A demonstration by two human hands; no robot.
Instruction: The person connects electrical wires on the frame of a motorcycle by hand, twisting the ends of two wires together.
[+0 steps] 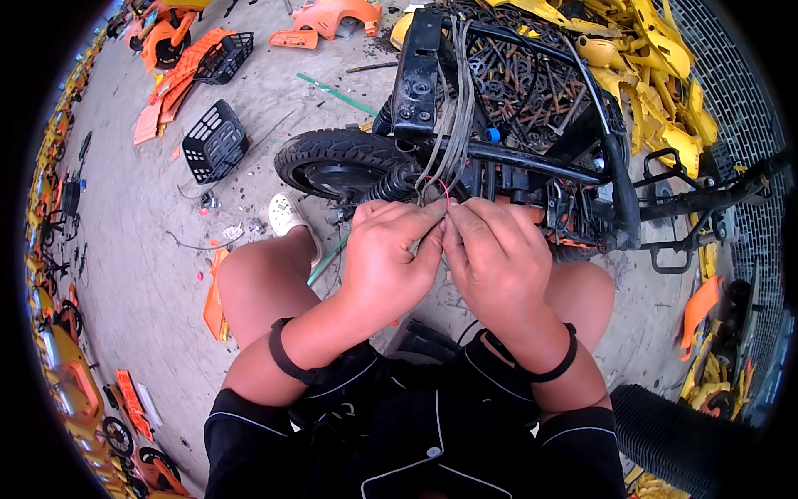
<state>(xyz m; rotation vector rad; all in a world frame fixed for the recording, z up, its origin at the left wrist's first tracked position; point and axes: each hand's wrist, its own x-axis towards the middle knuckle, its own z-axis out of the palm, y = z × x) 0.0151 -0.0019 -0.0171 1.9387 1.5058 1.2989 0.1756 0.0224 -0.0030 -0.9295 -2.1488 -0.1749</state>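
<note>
My left hand (395,254) and my right hand (497,258) meet at the middle, both closed with thumbs and fingertips pinched on a thin red wire (440,185). The exact point they grip is small and partly hidden by the fingers. Grey cables (458,108) hang from the black scooter frame (416,87) down to the wire at my hands. Just behind my hands are a coil spring (386,186) and the black rear wheel (328,158) with its hub.
Rusty metal parts (532,91) and yellow body panels (665,83) are piled behind the frame. Black baskets (214,141) and orange panels (174,75) lie on the concrete floor (150,249). A dark ribbed object (673,432) stands at lower right. My shoe (289,216) is beside the wheel.
</note>
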